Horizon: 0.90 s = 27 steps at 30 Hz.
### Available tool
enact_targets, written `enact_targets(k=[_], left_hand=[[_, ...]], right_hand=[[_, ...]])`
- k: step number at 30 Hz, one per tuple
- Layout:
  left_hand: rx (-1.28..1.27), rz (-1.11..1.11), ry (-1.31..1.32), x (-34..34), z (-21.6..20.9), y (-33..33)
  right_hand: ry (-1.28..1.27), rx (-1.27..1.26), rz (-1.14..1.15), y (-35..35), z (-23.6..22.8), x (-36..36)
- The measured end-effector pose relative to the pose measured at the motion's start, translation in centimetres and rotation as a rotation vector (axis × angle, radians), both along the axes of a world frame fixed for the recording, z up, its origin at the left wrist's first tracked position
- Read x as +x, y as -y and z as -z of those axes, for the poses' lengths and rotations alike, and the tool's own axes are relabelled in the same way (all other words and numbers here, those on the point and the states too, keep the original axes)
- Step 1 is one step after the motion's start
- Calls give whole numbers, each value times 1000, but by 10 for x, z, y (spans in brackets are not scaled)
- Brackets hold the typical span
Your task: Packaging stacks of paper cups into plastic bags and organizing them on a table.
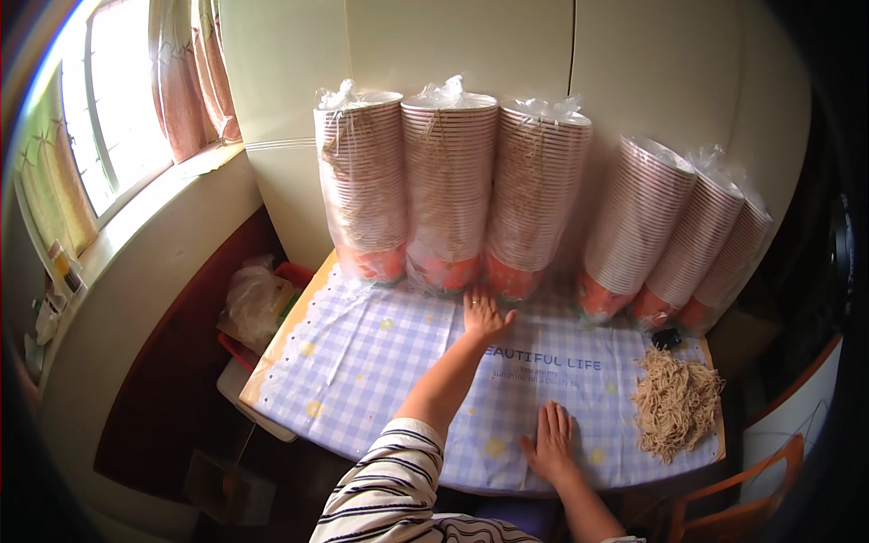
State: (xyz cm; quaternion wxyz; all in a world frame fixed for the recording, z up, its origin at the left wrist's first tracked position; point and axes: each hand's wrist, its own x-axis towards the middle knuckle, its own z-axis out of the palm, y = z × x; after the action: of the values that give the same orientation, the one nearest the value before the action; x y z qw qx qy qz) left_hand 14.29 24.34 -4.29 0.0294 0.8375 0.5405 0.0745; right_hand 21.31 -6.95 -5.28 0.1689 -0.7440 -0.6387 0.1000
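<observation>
My left hand (pixel 486 317) reaches far across the table and lies flat on the checked tablecloth (pixel 380 362), fingers stretched toward the bases of the tall paper cup stacks. Nearest to its fingertips are the middle bagged stack (pixel 448 190) and the bagged stack to its right (pixel 536 195); whether the fingertips touch them I cannot tell. Closer to me, my right hand (pixel 550 443) rests palm down on the cloth with its fingers extended. A tangled heap of beige string (pixel 677 404) sits to the right of that hand, apart from it.
Another bagged cup stack (pixel 362 190) stands at the back left. Three more stacks, one of them the nearest (pixel 634 226), lean at the back right. A small black object (pixel 665 338) lies by the string. Left of the table is a red container (pixel 294 276); a wooden chair (pixel 742 507) is at right.
</observation>
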Motion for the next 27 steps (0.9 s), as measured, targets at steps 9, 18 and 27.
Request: enact_targets(k=[9,18,27], left_hand=[[-46,-103,51,-50,23,0],[15,-203,85,-212,23,187],[-77,-551,-23,-322,-22,293]], right_hand=[[93,35,-34,-13,6,-1],[118,59,-3,-10,9,6],[75,18,11,-18,8,0]])
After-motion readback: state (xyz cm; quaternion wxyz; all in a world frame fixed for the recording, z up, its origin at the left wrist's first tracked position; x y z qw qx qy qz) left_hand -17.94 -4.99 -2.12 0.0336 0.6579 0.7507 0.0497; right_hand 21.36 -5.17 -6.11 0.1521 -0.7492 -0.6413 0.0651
